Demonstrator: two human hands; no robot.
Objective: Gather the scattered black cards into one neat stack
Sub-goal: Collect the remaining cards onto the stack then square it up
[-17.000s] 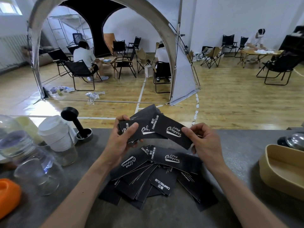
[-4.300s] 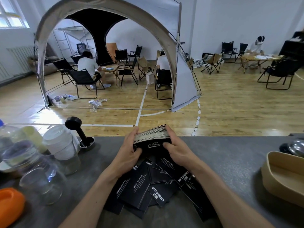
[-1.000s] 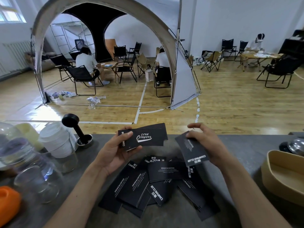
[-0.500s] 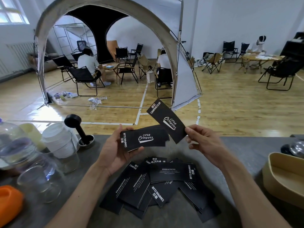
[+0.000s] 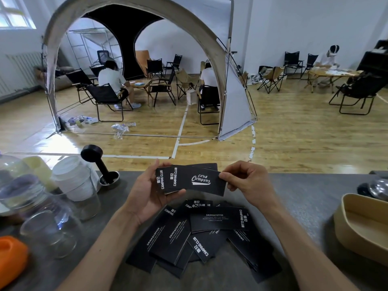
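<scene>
My left hand (image 5: 147, 196) grips the small held stack (image 5: 168, 181); my right hand (image 5: 247, 181) pinches a card (image 5: 201, 181) onto it. I should square its edges before letting go. Loose cards (image 5: 197, 234) lie fanned mid-counter. The tan tray (image 5: 361, 225) at the right edge looks empty; the glass jar (image 5: 50, 229) at the left seems empty too.
</scene>
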